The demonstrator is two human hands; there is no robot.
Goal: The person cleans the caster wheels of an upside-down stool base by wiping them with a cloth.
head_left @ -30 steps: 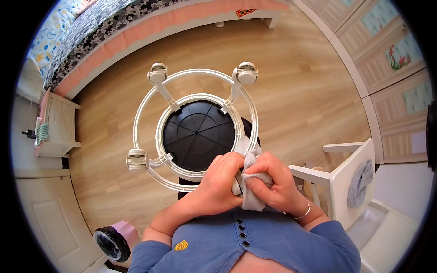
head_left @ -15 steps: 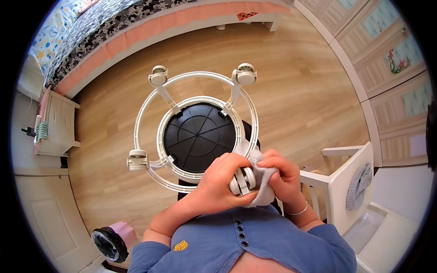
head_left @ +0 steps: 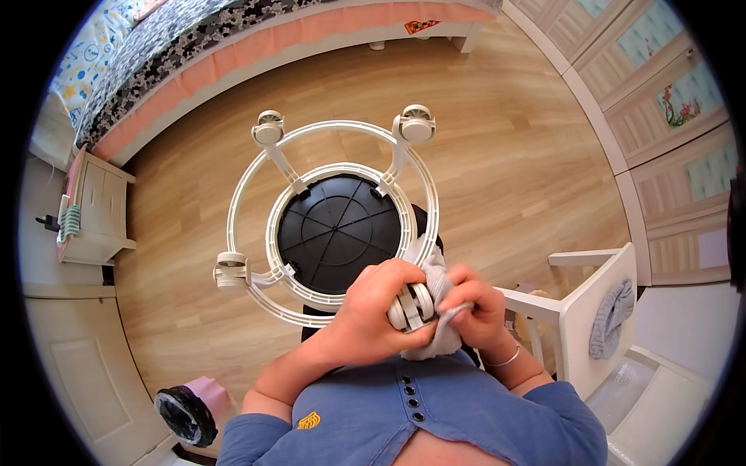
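A round white frame (head_left: 334,125) with a black disc (head_left: 339,233) at its middle lies before me, caster wheels pointing up. My left hand (head_left: 373,311) is wrapped round the near-right caster wheel (head_left: 412,307). Beside it, my right hand (head_left: 475,307) pinches a light grey cloth (head_left: 441,332), which touches the right side of that wheel. Three other casters show: one at the upper left (head_left: 269,129), one at the upper right (head_left: 416,126) and one at the left (head_left: 231,270).
A white stool (head_left: 579,326) with a grey cloth piece (head_left: 612,318) on it stands at the right. A black-lined bin (head_left: 186,415) is at the lower left, a small white cabinet (head_left: 102,203) at the left, a bed (head_left: 233,62) at the top and wardrobe doors (head_left: 660,132) at the right.
The cloth has moved off the near-right wheel to its right side, so the wheel now shows in my left hand. My right hand has shifted slightly and gathers the cloth differently.
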